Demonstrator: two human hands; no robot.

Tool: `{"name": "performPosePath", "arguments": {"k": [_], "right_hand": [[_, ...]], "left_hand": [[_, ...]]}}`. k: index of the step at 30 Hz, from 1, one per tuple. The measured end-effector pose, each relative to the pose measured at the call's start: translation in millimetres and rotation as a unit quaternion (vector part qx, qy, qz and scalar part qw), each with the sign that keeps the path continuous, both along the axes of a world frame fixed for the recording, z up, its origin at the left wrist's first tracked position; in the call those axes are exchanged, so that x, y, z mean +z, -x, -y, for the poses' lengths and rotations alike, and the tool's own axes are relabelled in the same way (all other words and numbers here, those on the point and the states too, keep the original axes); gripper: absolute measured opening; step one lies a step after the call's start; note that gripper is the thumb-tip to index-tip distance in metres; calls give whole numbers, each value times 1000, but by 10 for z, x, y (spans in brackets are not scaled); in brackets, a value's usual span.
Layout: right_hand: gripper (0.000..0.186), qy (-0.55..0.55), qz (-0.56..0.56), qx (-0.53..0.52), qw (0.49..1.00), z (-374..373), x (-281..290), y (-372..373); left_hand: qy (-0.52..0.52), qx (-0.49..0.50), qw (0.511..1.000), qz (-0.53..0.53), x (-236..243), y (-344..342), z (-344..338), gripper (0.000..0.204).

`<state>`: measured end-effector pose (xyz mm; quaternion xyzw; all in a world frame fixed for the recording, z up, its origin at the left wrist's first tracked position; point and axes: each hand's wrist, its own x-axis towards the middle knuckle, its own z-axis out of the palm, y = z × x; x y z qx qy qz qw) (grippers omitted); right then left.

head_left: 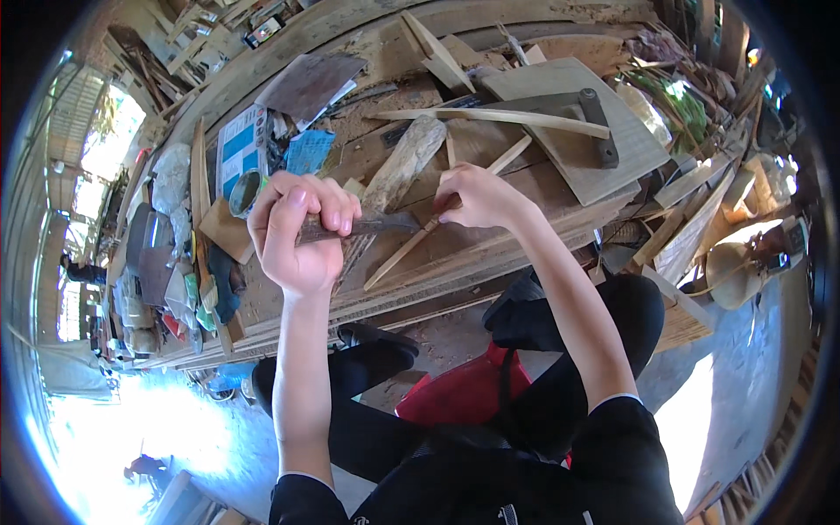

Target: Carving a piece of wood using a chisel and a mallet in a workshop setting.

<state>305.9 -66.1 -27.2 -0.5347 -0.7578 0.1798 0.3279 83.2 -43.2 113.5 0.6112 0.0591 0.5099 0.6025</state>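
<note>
My left hand [302, 232] is closed round the dark handle of a knife [389, 223]. Its blade points right, and the tip comes close to a thin wooden strip [401, 254]; whether the two touch I cannot tell. My right hand [477, 197] pinches that strip near its middle, and the strip slants from lower left to upper right over the workbench. Behind the hands lies a rough, bark-edged piece of wood [407, 157]. Farther back, a curved wooden slat [516, 118] rests partly on a flat wooden board [630, 157].
The wooden workbench [455, 271] carries an open tin [247, 192], a blue-and-white packet [241, 149], sheets of sandpaper-like material [311, 83] and a dark metal bracket-like tool [599, 127]. Wood offcuts crowd the right side. A red seat [464, 389] is below me, between my legs.
</note>
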Motion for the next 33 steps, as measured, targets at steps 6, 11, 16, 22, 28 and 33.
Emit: {"name": "performPosePath", "arguments": {"k": [6,11,16,22,28,33], "right_hand": [[13,22,-68,20,997,-37,-140,-41],[15,1,-51,1,999,-46,-179,-40],[15,-14,-37,-9,999,-34,-152,-45],[16,13,-53,-6,999,-41,-159,-43],[24,19,-57,16,998,-14,-40,-57],[44,-52,-371,143,916,113,408,34]], "left_hand": [[8,31,999,-35,108,-304,93,19],[15,60,993,-103,80,-487,89,20],[38,63,994,-75,104,-579,57,19],[65,82,993,-47,114,-655,37,19],[52,110,990,-69,95,-712,46,19],[20,110,992,-62,112,-803,82,16]]}}
